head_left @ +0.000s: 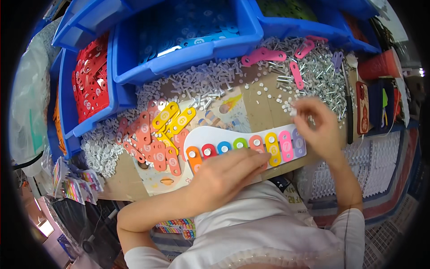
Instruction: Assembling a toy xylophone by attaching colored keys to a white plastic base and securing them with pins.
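A white toy xylophone board (208,134) with a row of coloured bars lies on the table in front of me. White caps sit on most of its bars; the pink bar (285,145) and the purple bar (298,142) at the right end show none. My left hand (226,172) lies across the lower part of the board, fingers stretched out flat and hiding the ends of the middle bars. Beyond the board's right end, my right hand (320,127) is raised, thumb and forefinger pinching a small white cap (293,110).
Loose salmon bars (159,154) and yellow bars (165,115) lie left of the board. White plastic pegs (201,80) and metal screws (318,65) are heaped behind it. Blue bins (188,62) line the back. A red cup (380,65) and a phone (363,107) are at right.
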Motion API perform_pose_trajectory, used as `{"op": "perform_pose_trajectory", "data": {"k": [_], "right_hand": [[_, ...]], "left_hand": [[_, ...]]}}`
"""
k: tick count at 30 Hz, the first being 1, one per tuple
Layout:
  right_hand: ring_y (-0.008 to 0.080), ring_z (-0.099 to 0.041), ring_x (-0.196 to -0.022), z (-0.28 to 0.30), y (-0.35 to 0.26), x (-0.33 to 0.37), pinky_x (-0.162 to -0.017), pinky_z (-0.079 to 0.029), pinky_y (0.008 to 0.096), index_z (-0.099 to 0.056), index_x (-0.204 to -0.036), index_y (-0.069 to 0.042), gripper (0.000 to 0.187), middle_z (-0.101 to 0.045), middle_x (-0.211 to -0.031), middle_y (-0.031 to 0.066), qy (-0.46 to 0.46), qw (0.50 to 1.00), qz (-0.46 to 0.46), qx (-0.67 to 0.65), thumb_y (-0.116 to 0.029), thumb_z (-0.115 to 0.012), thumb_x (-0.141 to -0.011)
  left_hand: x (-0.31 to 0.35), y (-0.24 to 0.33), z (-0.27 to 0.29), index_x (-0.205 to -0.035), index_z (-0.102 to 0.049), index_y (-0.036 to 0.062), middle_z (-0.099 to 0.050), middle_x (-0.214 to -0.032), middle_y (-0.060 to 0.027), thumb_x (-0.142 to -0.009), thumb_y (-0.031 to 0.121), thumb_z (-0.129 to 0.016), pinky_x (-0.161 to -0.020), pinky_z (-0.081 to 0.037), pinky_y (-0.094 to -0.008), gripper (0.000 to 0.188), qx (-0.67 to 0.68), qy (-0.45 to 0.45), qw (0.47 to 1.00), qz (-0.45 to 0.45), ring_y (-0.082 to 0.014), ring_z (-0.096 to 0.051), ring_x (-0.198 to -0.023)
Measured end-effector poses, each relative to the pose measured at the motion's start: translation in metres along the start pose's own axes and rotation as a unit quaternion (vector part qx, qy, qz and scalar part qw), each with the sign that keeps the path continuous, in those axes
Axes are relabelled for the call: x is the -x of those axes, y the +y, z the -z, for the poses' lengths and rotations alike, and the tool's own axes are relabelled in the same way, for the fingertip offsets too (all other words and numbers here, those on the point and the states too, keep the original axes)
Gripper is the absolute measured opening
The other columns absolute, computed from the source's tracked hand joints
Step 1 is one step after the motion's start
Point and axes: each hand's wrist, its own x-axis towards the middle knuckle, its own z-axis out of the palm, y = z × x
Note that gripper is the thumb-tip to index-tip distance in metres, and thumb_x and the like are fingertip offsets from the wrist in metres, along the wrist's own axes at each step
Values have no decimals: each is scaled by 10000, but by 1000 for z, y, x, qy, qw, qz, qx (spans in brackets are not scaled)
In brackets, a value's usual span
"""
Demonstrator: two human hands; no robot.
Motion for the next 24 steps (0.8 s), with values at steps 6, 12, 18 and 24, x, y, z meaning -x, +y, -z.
{"op": "perform_pose_trajectory", "data": {"k": [6, 12, 18, 24], "right_hand": [[181, -604, -811, -7, 9, 47, -741, -441, 296, -650, -859, -72, 200, -690, -907, 59, -28, 985, 164, 43, 44, -742, -725], [193, -590, -804, -10, 15, 54, -791, -385, 356, -661, -854, -108, 240, -692, -903, 11, -29, 948, 274, 160, -35, -797, -670], [142, -584, -886, -14, 15, 68, -847, -352, 353, -689, -865, -125, 125, -667, -952, -28, -3, 878, 351, 327, -159, -743, -758], [132, -536, -893, -20, -4, 91, -814, -310, 345, -720, -943, -75, 241, -675, -1113, 34, 10, 713, 415, 565, -202, -717, -739]], "left_hand": [[2, -6, -14, -1053, -614, 13, -661, -862, -105, -793, 9, -711, -606, -514, -319, 278, -48, -17, 998, -21, -233, -657, -728], [5, -5, -14, -1017, -618, 10, -656, -874, -105, -778, 8, -700, -605, -510, -316, 252, -45, -50, 997, -23, -238, -652, -742], [9, -4, -19, -1000, -646, -10, -660, -981, -87, -767, 42, -674, -635, -512, -298, 240, -200, -55, 968, -137, -216, -648, -819], [32, -3, -29, -1066, -683, -15, -660, -1103, -94, -793, 55, -600, -702, -485, -271, 295, -415, -41, 872, -258, -178, -597, -963]]}}
